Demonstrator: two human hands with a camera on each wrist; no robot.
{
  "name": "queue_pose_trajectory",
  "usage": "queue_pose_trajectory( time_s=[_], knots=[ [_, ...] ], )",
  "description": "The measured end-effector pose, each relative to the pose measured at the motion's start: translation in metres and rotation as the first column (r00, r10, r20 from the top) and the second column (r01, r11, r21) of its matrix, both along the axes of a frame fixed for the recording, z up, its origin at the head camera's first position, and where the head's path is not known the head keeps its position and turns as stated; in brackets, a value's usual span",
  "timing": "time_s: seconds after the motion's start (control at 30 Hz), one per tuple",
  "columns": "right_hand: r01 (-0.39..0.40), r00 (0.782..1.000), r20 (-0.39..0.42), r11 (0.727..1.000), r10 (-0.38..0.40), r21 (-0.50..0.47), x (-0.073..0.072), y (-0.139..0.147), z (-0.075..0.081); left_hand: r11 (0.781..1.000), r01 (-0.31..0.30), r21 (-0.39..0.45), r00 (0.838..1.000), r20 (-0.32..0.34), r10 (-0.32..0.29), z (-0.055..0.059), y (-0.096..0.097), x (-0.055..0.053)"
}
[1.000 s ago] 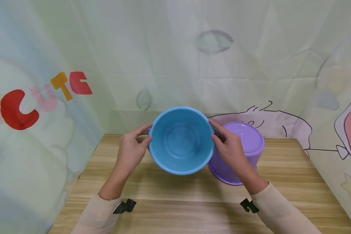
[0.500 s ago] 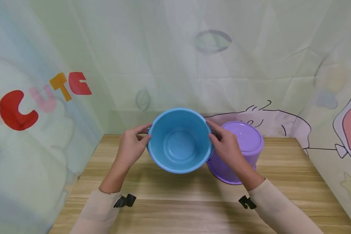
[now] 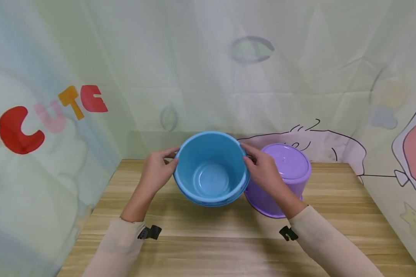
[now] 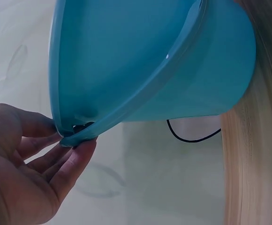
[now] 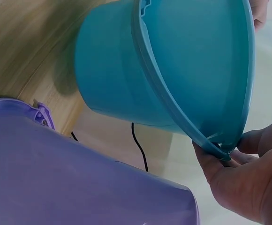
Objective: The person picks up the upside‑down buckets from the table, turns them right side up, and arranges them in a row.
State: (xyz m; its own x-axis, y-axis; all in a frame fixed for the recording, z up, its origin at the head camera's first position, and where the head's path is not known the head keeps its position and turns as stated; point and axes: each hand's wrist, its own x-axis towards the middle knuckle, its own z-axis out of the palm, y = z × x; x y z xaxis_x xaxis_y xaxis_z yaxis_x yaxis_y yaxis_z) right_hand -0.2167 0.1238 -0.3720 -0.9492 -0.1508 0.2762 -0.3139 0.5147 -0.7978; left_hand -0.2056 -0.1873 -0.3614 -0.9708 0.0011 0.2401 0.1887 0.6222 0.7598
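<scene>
A blue plastic bucket (image 3: 210, 152) is held up at the centre of the head view, its mouth tilted toward me and nothing inside. My left hand (image 3: 156, 170) pinches the left side of its rim between thumb and fingers. On the opposite side my right hand (image 3: 263, 168) pinches the rim the same way. The left wrist view shows the bucket's blue outer wall (image 4: 206, 79) and the fingertips right at the rim. Just behind and beside my right wrist, a purple bucket (image 3: 287, 161) stands upside down, base up.
The wood-grain table (image 3: 208, 250) spreads beneath both arms. A printed curtain (image 3: 201, 69) hangs behind and at both sides. In the right wrist view, the purple bucket's wall (image 5: 79, 173) is close to the blue bucket.
The blue bucket has tipped a little more upright, showing more of its inner far wall, and has shifted slightly left. My right hand moved left with it. The purple bucket stays put.
</scene>
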Motion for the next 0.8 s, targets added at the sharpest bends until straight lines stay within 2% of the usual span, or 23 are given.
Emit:
queue_pose_trajectory(
  time_s=[0.13, 0.43, 0.8],
  knots=[
    [0.011, 1.0, -0.008, 0.999, -0.011, 0.052, -0.003, -0.002, -0.001, 1.0, 0.011, -0.007, 1.0, 0.003, -0.011, -0.003, -0.001, -0.004],
    [0.025, 1.0, -0.001, 0.992, -0.025, 0.126, -0.008, -0.006, -0.002, 1.0, 0.027, 0.004, 0.998, 0.054, -0.028, -0.005, -0.001, -0.013],
    [-0.001, 1.0, 0.018, 0.982, -0.003, 0.189, -0.02, -0.009, 0.003, 1.0, -0.019, 0.019, 0.996, 0.088, 0.018, -0.008, -0.001, -0.026]
  ],
)
